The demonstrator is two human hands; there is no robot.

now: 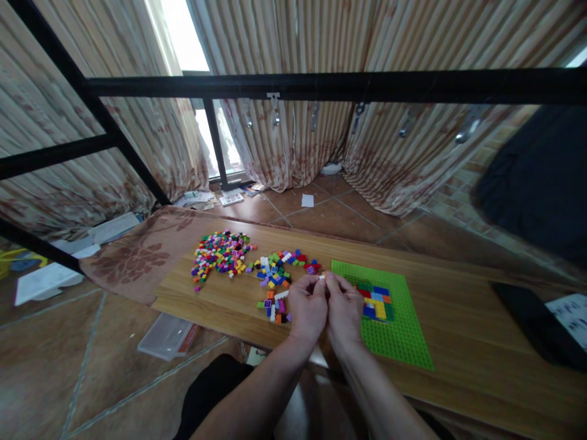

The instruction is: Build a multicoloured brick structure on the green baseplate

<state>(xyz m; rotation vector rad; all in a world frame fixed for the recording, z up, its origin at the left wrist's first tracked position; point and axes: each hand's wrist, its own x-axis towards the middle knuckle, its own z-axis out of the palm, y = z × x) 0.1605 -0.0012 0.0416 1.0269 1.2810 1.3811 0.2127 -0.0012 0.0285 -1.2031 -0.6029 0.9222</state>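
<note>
My left hand point(307, 304) and my right hand point(343, 304) meet fingertip to fingertip over the wooden table. Between their pinched fingers a small whitish toy brick point(322, 277) shows, mostly covered by the thumbs. Just right of my hands lies a green baseplate point(406, 327), partly hidden by my right hand. A patch of joined bricks point(378, 302) in blue, yellow, red, orange and green sits on it. To the left are loose mixed bricks point(274, 269), some close beside my left hand.
A larger heap of small colourful bricks point(222, 252) covers the table's left part. A black flat object point(527, 318) and a printed sheet point(568, 315) lie at the right end. A clear plastic box point(167, 336) is on the floor. A black metal frame point(293, 85) crosses behind the table.
</note>
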